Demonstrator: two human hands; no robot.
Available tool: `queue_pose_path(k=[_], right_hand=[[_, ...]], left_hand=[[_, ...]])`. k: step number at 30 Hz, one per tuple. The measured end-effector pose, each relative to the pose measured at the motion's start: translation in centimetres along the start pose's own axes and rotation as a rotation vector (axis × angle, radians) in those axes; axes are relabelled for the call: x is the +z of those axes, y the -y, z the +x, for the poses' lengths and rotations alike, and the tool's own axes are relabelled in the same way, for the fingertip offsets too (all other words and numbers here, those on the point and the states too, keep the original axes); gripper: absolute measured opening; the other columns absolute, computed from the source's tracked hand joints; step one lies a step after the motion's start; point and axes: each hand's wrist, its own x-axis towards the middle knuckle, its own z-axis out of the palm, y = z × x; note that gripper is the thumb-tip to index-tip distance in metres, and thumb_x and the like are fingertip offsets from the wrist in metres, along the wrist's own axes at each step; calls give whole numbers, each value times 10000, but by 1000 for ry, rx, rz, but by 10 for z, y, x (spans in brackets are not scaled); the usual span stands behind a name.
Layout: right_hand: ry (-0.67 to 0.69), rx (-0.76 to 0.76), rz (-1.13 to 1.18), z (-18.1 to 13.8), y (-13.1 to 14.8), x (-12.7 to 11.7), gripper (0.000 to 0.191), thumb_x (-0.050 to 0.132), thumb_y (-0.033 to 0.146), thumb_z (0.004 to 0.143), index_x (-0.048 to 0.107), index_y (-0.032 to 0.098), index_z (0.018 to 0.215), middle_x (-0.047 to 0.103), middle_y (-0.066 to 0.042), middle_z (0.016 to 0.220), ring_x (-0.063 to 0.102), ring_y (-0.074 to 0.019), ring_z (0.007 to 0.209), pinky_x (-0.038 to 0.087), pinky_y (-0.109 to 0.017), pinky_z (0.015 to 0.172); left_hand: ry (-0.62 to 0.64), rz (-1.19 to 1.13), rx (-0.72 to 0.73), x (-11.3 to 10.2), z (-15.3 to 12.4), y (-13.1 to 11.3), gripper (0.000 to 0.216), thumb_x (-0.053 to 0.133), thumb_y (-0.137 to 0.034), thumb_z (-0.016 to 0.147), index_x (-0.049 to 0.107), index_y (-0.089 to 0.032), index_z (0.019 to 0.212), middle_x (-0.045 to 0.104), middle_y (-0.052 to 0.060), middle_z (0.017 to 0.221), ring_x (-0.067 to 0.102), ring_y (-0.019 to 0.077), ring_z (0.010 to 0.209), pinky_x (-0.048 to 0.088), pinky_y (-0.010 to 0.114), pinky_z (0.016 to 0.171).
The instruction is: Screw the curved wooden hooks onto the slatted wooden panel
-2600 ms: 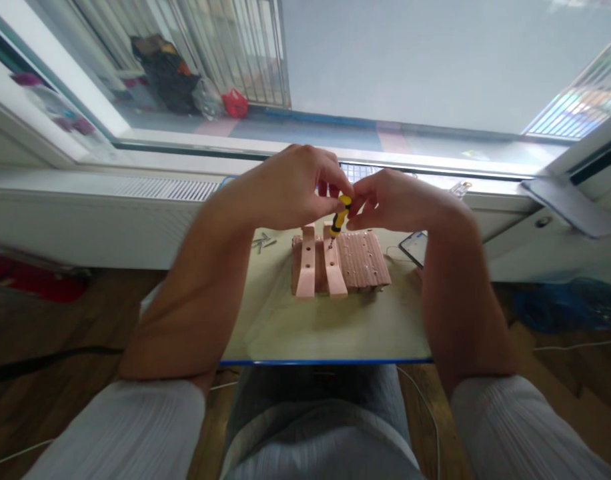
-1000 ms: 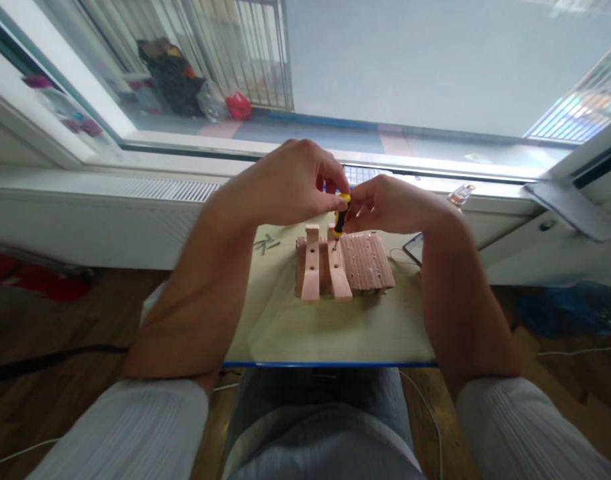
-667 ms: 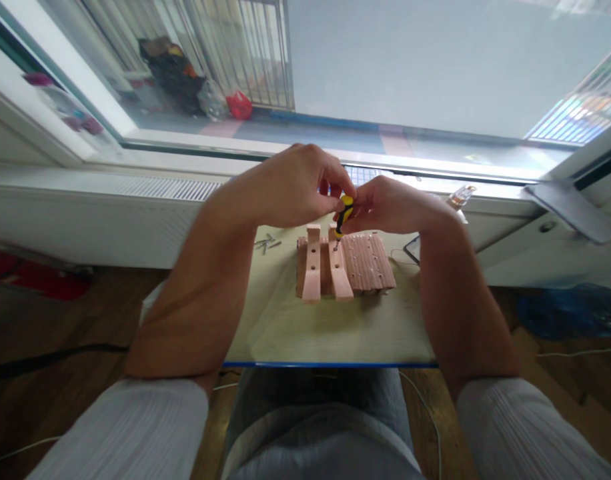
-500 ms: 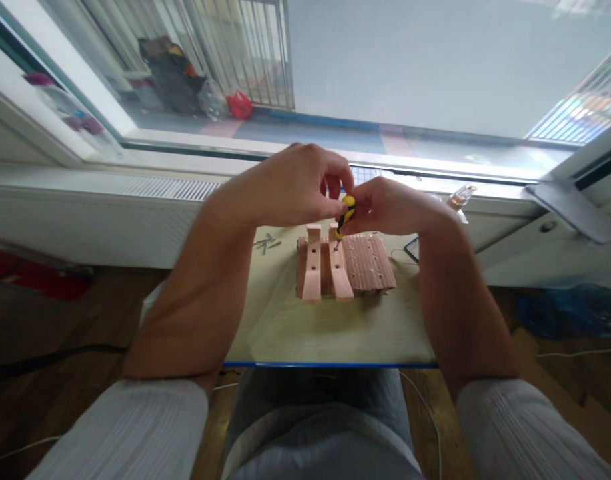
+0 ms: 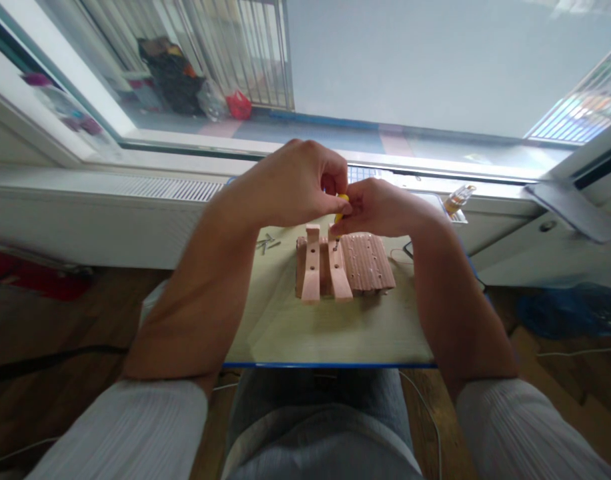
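A small yellow and black screwdriver [image 5: 341,200] stands upright over the far end of a pink wooden assembly [image 5: 343,265]. My left hand [image 5: 293,183] pinches the top of its handle, fingers closed. From the right, my right hand [image 5: 383,207] closes round the handle and hides most of it. The assembly is a slatted board with rows of holes and two raised bars across its left part. It lies on a small pale table [image 5: 305,327] with a blue front edge. The tool's tip points down at the right-hand bar [image 5: 338,270].
A few loose screws [image 5: 266,244] lie on the table left of the assembly. A phone [image 5: 409,249] lies at the table's right edge, half hidden by my right forearm. A small bottle [image 5: 458,198] stands on the white window sill beyond.
Both hands stay on the screwdriver, with the fingers shifting round its handle. My right hand now covers more of the handle. The assembly has not moved.
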Motion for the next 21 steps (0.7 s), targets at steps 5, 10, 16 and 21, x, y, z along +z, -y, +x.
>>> queue_pose_path(k=[5,10,16,21], right_hand=[[51,-20,-37,-4,0,-6,281,882,421,806,818,181,936,764,7,824,618,-153,767,439,-315,706],[73,-24,-5,-7,-2,-12,266,864,368,813,881,175,995,843,-26,891,686,-176,810,484,-319,734],[105,-31,33,-6,-3,-13,236,849,319,812,892,188,1004,851,-2,898,696,-168,824,495,-304,745],[70,0,14,-5,-1,-9,219,852,333,790,851,172,938,802,2,824,654,-161,774,464,-311,714]], left_hand=[[2,-38,-16,0,1,1,148,766,-374,875,831,-254,930,801,38,869,674,213,799,495,437,734],[-1,-32,13,1,1,2,171,746,-339,841,859,-284,957,824,27,892,689,228,824,524,430,750],[37,-11,71,-2,-3,-7,270,683,-298,872,881,-280,1055,839,49,1073,699,234,936,553,417,881],[59,17,-3,-4,-4,-9,276,702,-314,842,865,-291,1063,848,42,1063,712,254,986,538,404,905]])
